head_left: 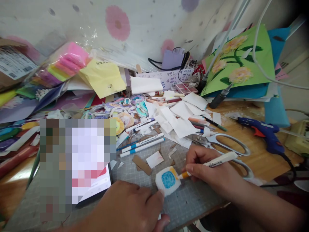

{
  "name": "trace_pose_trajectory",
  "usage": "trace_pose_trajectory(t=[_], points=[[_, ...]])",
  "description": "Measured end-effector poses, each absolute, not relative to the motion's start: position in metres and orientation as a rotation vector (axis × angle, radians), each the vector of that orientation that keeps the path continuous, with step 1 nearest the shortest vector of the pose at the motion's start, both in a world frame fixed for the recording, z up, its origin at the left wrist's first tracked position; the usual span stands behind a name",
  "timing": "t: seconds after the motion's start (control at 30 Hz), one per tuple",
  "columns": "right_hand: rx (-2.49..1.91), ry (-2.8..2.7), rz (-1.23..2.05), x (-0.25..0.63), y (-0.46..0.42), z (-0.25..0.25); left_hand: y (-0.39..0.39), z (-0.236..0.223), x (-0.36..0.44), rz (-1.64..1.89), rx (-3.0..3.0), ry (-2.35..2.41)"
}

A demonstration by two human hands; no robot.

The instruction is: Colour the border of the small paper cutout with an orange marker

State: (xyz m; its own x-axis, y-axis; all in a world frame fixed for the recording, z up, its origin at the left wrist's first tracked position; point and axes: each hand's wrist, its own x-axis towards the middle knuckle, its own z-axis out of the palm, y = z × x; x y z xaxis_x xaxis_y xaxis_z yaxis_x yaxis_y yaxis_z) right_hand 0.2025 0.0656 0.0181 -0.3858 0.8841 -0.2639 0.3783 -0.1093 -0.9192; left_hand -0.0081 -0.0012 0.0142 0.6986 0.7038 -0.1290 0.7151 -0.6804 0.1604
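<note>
My right hand (201, 164) is closed around a white marker (220, 160) with an orange front end. Its tip meets the upper right edge of a small white paper piece (158, 183), beside a yellow-orange coloured strip. In the middle of that piece is a blue coloured patch (168, 179). My left hand (135, 203) steadies the piece, a fingertip pressing its lower left edge. The thumb lies below, near the mat's front edge, with a bit of something white by it. Both the piece and my left hand rest on the grey cutting mat (190, 206).
Silver scissors (229, 145) lie just beyond my right hand, a blue glue gun (265, 132) further right. A phone (106, 180), partly blurred out, lies left. Markers (142, 148), paper scraps (178, 122) and a brown cardboard strip (142, 164) clutter the middle. Coloured paper (103, 77) is piled behind.
</note>
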Motion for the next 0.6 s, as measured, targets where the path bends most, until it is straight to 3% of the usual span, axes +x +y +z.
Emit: trace_pose_trajectory(t=[0.3,0.6], points=[[-1.357,-1.728,1.494,0.204,0.066,0.015,-0.007,0.019,-0.010,0.125,2.723,1.225],[-1.321,-1.667,1.502,0.207,0.067,0.013,-0.009,-0.007,-0.018,0.414,2.742,1.181]])
